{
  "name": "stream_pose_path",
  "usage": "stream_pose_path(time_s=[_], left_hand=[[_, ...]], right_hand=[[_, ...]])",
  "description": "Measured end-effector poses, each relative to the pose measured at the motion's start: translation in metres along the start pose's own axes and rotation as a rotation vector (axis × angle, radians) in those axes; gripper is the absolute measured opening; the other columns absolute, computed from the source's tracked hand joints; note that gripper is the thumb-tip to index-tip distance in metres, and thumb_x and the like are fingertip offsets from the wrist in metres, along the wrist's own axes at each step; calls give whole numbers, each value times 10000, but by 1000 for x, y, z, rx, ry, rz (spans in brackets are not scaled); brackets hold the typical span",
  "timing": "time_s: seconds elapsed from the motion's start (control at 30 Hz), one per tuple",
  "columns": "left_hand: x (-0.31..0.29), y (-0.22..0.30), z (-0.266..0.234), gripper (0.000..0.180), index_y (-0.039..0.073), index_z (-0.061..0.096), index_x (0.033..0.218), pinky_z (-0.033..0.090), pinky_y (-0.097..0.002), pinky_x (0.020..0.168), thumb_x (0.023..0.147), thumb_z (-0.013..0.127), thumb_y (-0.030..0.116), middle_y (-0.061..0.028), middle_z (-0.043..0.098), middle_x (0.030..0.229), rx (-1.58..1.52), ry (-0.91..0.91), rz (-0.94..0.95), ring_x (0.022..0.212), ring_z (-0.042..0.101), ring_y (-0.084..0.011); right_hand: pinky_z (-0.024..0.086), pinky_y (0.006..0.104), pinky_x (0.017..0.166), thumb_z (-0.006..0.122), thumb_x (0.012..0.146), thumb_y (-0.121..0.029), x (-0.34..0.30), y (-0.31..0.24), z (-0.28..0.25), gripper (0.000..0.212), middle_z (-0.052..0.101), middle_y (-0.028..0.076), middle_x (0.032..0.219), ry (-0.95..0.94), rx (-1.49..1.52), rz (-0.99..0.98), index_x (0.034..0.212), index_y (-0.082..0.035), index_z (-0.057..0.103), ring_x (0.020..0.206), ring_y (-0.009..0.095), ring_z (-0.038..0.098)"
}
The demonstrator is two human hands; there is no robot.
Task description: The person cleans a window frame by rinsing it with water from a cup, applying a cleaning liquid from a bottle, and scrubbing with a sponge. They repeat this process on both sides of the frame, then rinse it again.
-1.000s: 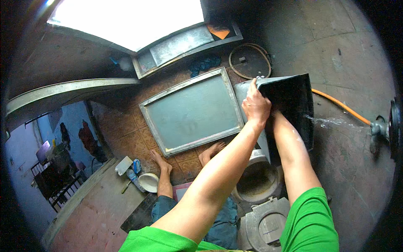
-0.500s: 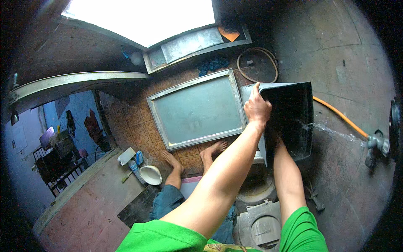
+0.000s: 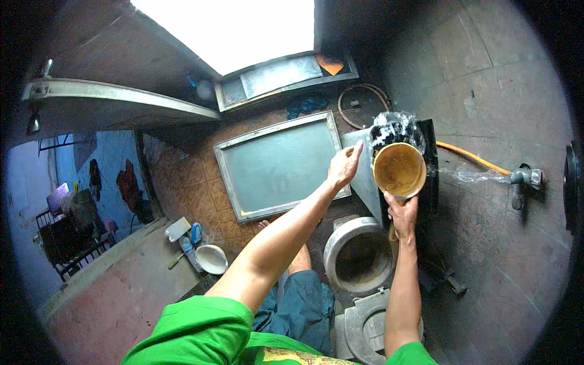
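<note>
My left hand (image 3: 344,165) grips the upper edge of a dark rectangular panel (image 3: 365,176) that stands upright against the wall. My right hand (image 3: 401,213) holds the handle of a round yellow-brown dipper (image 3: 398,169), raised in front of the panel with its mouth facing me. Water (image 3: 392,126) splashes over the panel's top just above the dipper. A larger metal-framed screen (image 3: 277,165) lies on the tiled floor to the left of my left hand.
A wall tap (image 3: 523,177) on the right runs a stream of water toward the panel, with an orange hose (image 3: 474,158) behind it. A grey toilet bowl (image 3: 358,255) sits under my arms. A white bowl (image 3: 212,258) and a coiled hose (image 3: 362,103) lie on the floor.
My right hand has come out from behind the panel and now holds the dipper up, throwing water on the panel. My left hand stays on the panel's edge.
</note>
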State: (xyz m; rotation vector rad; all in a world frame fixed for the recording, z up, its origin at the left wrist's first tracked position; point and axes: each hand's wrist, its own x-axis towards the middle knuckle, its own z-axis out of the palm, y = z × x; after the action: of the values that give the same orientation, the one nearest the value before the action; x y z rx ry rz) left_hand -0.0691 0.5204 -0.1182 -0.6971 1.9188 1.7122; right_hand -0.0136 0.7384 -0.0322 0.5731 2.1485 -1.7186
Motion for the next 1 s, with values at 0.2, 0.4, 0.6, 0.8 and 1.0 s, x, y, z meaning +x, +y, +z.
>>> stream_pose_path(time_s=[0.2, 0.4, 0.6, 0.8, 1.0], left_hand=[[-21, -45, 28, 362, 86, 693, 1193, 606, -397, 731, 1084, 550, 401, -83, 736, 1009, -793, -70, -496, 784, 701, -189], [-1, -114, 27, 174, 78, 736, 929, 490, -370, 521, 955, 644, 223, -66, 700, 779, -524, 330, -567, 604, 604, -159], [-31, -222, -80, 306, 69, 739, 811, 541, -456, 648, 835, 747, 374, -129, 723, 742, 201, 501, 51, 648, 661, -258], [-108, -366, -227, 726, 48, 745, 1208, 563, -411, 997, 691, 896, 535, -230, 741, 1209, 581, 303, -417, 1188, 705, -322], [-185, -421, -318, 655, 32, 688, 1331, 531, -468, 1063, 876, 752, 499, -231, 680, 1357, 686, 201, -649, 1260, 652, -388]], right_hand=[[470, 462, 1135, 785, 910, -30, -83, -48, 29, 989, 526, 274, 1536, 172, -545, -442, 1682, -79, 168, 1366, 398, 575], [562, 467, 1004, 730, 971, -90, -134, -53, 76, 987, 589, 296, 1457, 169, -764, -262, 1707, -174, 78, 1287, 433, 629], [564, 465, 991, 646, 1023, -77, -116, -15, 71, 874, 547, 329, 1482, 330, -976, -453, 1692, -63, 83, 1268, 455, 631], [559, 604, 870, 528, 971, 68, -81, -53, 48, 976, 713, 335, 1094, 211, -1205, -90, 1707, -260, -21, 965, 521, 699], [570, 601, 816, 631, 902, 17, 16, 41, -12, 991, 727, 326, 969, -145, -1427, -14, 1702, -218, 95, 909, 510, 711]])
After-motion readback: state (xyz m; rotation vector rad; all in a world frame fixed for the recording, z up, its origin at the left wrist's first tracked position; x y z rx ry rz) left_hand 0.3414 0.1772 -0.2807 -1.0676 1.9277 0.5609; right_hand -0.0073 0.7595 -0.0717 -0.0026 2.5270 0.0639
